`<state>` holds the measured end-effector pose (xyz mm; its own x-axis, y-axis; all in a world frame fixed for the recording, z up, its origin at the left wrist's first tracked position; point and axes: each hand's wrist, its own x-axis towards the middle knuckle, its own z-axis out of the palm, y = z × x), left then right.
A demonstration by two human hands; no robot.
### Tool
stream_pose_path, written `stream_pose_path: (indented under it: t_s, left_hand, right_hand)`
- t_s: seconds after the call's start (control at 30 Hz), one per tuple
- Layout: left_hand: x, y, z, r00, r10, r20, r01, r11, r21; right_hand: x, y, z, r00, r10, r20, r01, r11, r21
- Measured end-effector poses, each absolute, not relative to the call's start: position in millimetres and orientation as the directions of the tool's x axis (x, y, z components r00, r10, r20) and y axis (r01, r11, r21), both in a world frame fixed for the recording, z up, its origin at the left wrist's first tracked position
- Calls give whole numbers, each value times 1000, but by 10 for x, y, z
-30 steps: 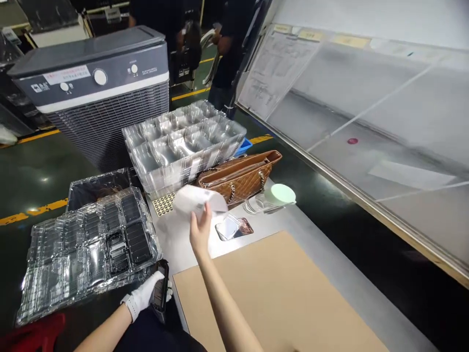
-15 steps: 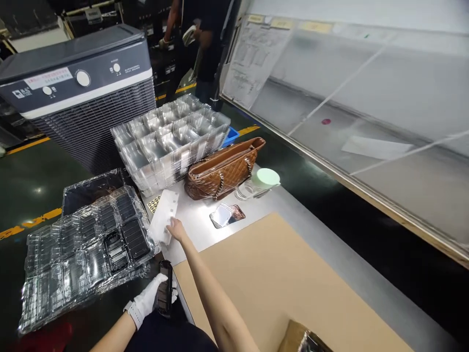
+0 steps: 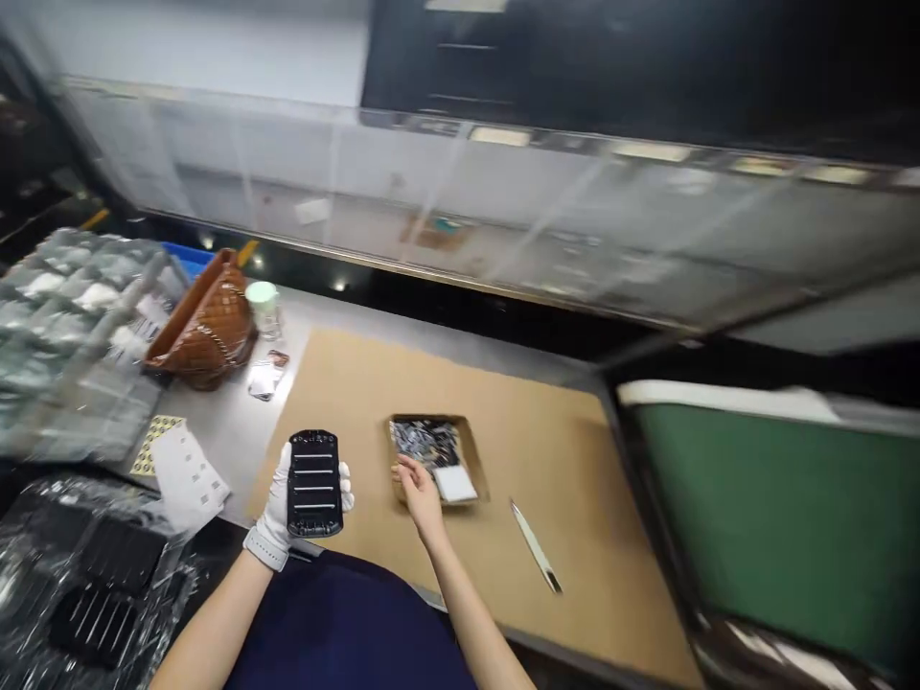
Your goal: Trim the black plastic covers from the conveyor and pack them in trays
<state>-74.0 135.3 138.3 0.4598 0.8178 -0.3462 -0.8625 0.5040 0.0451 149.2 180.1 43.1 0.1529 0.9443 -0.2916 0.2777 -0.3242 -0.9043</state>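
A black ribbed plastic part (image 3: 314,482) lies face up in my left hand (image 3: 277,498), which wears a white glove and has its fingers wrapped round the part's sides. My bare right hand (image 3: 417,487) is at the left front edge of a small brown box (image 3: 472,460). Inside the box are many small dark pieces (image 3: 425,439) and a white square (image 3: 455,483). The right fingertips are close together over the box's edge; whether they hold anything is too small to tell. A pen-like knife or tweezers (image 3: 536,546) rests on the brown board (image 3: 575,565).
At the left are clear plastic trays (image 3: 72,326), a brown handbag (image 3: 208,331), a jar with a pale green lid (image 3: 264,305), white paper (image 3: 188,474) and a sheet of round stickers (image 3: 152,446). A green panel (image 3: 776,527) stands at the right.
The view has swung right. My right hand has left the white paper and moved to the small box. My left hand has turned the black part so its ribbed face shows.
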Motion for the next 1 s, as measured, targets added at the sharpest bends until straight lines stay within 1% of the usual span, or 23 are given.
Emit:
stream_pose_path:
  t_s: [0.07, 0.17, 0.23, 0.33, 0.43, 0.6, 0.7, 0.77, 0.83, 0.9, 1.0]
  left_hand:
    - [-506, 1421, 1435, 526, 781, -338, -814, 577, 65]
    - [-140, 1453, 1497, 592, 746, -305, -761, 642, 94]
    - [119, 1435, 1552, 626, 735, -260, -741, 665, 95]
    - [513, 1369, 1668, 645, 733, -217, -730, 675, 109]
    - [865, 1304, 1779, 594, 760, -265, -752, 641, 154]
    - [1260, 1219, 1817, 426, 818, -386, -834, 520, 183]
    - [1379, 1153, 1774, 350, 837, -420, -878, 450, 166]
    - [1419, 1104, 1764, 308, 852, -423, -897, 409, 171]
    - [1438, 1059, 1784, 257, 869, -423, -912, 362, 191]
    - [1437, 1023, 1824, 201, 882, -427, -927, 312, 208]
    - [1403, 985, 1871, 147, 869, -473, -929, 286, 237]
  right_hand:
    - [1968, 1576, 383, 347, 897, -273, 277, -376, -884]
    - [2664, 1331, 314, 581, 779, -236, 296, -473, -830]
    - [3108, 1253, 267, 669, 708, -227, 303, -538, -787]
    - [3640, 1260, 184, 686, 678, -264, 301, -595, -745]
    - [3929, 1348, 115, 619, 718, -318, 303, -592, -747]
    - [4069, 1459, 128, 531, 757, -381, 270, -577, -771]
    - [4009, 1510, 236, 474, 772, -424, 214, -568, -795]
    - [3867, 1526, 409, 401, 809, -430, 177, -528, -830]
    - [3640, 1504, 686, 270, 879, -392, 121, -435, -892]
    - [3356, 1443, 1031, 79, 947, -312, 48, -316, -947]
    - [2930, 1319, 1513, -178, 966, -185, 23, -184, -983]
